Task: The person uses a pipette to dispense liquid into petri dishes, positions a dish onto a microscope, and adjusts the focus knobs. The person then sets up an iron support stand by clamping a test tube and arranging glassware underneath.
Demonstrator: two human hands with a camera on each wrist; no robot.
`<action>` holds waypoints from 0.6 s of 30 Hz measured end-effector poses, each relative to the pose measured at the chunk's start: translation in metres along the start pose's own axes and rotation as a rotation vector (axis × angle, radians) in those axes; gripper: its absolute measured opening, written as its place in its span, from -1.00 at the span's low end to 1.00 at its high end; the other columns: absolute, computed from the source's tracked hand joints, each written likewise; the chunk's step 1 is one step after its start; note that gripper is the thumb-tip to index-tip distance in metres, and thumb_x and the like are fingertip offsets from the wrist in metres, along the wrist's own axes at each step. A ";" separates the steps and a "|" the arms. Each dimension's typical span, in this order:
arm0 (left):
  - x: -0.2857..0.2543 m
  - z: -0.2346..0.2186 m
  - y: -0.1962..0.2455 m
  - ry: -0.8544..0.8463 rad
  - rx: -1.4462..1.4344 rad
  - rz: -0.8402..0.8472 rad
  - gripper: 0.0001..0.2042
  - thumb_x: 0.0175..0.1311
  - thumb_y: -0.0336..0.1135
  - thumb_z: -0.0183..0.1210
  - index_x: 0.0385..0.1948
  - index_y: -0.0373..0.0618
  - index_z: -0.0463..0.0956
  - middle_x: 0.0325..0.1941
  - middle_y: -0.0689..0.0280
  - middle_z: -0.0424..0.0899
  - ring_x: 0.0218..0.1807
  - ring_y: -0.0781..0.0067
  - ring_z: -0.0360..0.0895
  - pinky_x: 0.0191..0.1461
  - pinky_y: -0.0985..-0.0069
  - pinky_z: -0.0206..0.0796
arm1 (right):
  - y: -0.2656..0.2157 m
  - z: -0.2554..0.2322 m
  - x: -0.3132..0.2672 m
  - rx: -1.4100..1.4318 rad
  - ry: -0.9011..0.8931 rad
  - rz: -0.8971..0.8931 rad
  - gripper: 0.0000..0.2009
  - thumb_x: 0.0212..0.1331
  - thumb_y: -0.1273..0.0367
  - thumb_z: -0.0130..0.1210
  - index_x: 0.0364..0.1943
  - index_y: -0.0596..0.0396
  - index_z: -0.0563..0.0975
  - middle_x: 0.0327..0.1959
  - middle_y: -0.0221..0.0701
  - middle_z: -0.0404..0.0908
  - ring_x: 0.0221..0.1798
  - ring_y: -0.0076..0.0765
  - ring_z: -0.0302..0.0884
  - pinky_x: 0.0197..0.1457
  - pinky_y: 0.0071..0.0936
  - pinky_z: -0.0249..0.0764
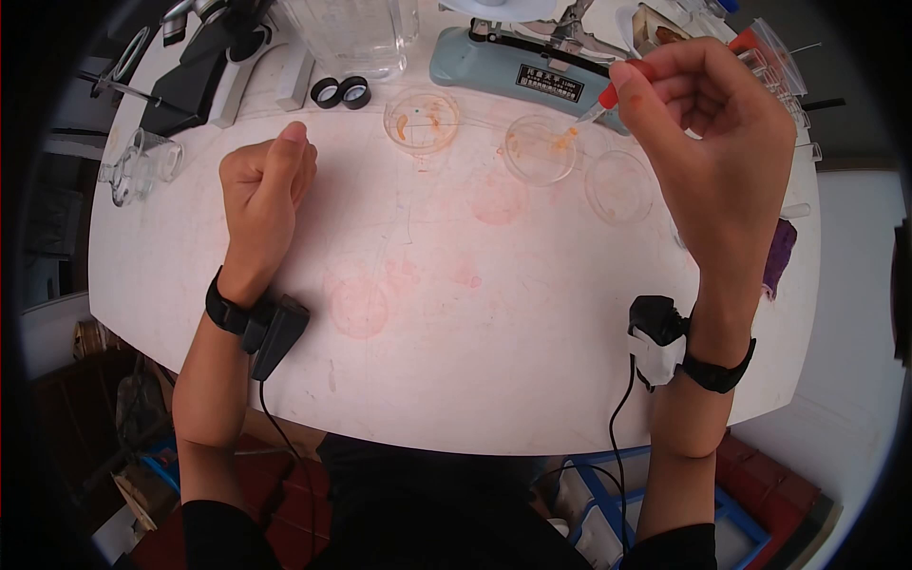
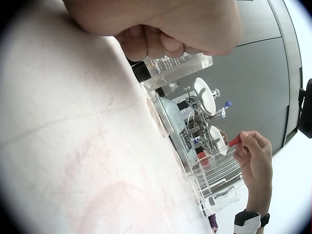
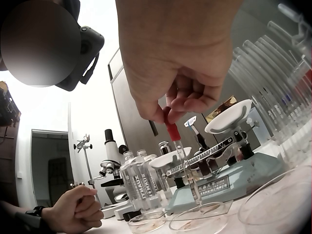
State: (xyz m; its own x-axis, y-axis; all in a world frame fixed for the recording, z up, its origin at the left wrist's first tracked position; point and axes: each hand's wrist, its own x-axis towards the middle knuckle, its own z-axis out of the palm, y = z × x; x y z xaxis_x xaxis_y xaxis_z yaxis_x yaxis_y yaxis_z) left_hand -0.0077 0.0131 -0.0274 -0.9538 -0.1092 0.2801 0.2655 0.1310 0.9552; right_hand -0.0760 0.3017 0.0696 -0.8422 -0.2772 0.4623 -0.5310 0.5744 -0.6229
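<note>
My right hand [image 1: 717,123] pinches the red rubber bulb of a glass dropper [image 3: 172,130] between thumb and fingers. The dropper slants down, its tip over the middle petri dish [image 1: 530,171], which has orange-brown smears in it. Left of that dish lies another petri dish [image 1: 418,147] with orange bits, and to the right a clearer one [image 1: 618,187]. On the left of the table my left hand [image 1: 264,180] rests as a fist, thumb on top, holding nothing; in the right wrist view its fingers [image 3: 85,209] are curled in.
A pale blue-green balance [image 1: 465,62] stands behind the dishes. Clear bottles [image 1: 347,38] and two black eyepiece-like rings [image 1: 340,92] are at the back. Glass beakers [image 1: 142,163] stand at far left. Test tubes [image 3: 265,73] and a purple cloth [image 1: 780,256] are on the right.
</note>
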 end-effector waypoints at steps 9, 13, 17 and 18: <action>0.000 0.000 0.000 -0.001 0.005 0.004 -0.48 0.47 -0.32 -0.09 -0.83 -0.07 0.06 -0.81 0.47 0.07 -0.68 0.62 -0.11 -0.52 0.51 -0.18 | -0.001 0.000 -0.001 -0.027 -0.002 0.003 -0.86 0.07 0.45 0.31 -0.38 0.24 0.59 -0.49 -0.50 0.60 -0.44 -0.73 0.43 -0.31 -0.78 0.39; 0.000 0.000 0.001 -0.003 0.015 0.009 -0.48 0.48 -0.33 -0.09 -0.84 -0.07 0.05 -0.82 0.47 0.08 -0.68 0.62 -0.10 -0.52 0.51 -0.18 | -0.002 0.000 -0.001 -0.027 0.000 0.001 -0.86 0.07 0.46 0.30 -0.38 0.24 0.59 -0.48 -0.50 0.60 -0.44 -0.73 0.44 -0.31 -0.78 0.40; 0.000 0.000 0.000 -0.003 0.003 0.006 -0.48 0.48 -0.33 -0.10 -0.83 -0.08 0.05 -0.81 0.47 0.08 -0.68 0.62 -0.10 -0.52 0.51 -0.18 | -0.002 0.000 -0.001 -0.020 -0.001 0.002 -0.86 0.07 0.45 0.30 -0.38 0.24 0.59 -0.48 -0.50 0.60 -0.44 -0.73 0.44 -0.30 -0.77 0.40; 0.000 0.000 0.000 -0.004 0.000 0.003 -0.48 0.48 -0.33 -0.10 -0.83 -0.08 0.05 -0.81 0.47 0.07 -0.68 0.62 -0.10 -0.52 0.51 -0.19 | -0.001 0.000 -0.001 -0.014 -0.004 -0.001 -0.85 0.07 0.45 0.31 -0.37 0.25 0.58 -0.47 -0.50 0.60 -0.44 -0.72 0.44 -0.30 -0.77 0.40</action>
State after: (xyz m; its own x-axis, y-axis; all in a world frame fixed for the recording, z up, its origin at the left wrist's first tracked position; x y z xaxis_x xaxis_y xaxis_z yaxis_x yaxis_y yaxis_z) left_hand -0.0076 0.0134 -0.0271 -0.9536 -0.1052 0.2822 0.2679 0.1316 0.9544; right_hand -0.0748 0.3013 0.0702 -0.8420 -0.2807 0.4608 -0.5306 0.5850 -0.6133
